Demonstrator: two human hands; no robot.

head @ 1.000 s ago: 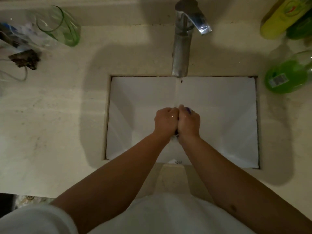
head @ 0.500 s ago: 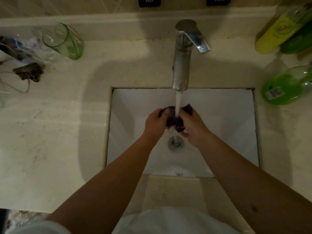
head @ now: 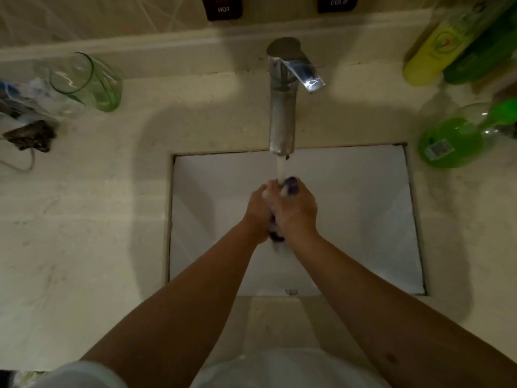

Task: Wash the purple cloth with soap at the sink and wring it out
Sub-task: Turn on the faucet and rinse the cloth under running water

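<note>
- My right hand (head: 298, 211) is curled tight around the purple cloth (head: 291, 186), a dark bit poking out past my fingertips.
- My left hand (head: 258, 212) presses in from the other side, fingers wrapped on the same wad; another scrap shows at the heels of my palms.
- Cloth is bunched between both palms, over the middle of the white sink (head: 363, 219).
- Water stream (head: 280, 168) lands right on my knuckles and the cloth's top.
- Faucet (head: 282, 107) straight above, handle swung to my right.
- Green glass (head: 89, 82) sits far left on the counter (head: 84, 233).
- Green soap bottle (head: 450, 142) lies right of the sink, yellow bottle (head: 436, 46) behind it.
</note>
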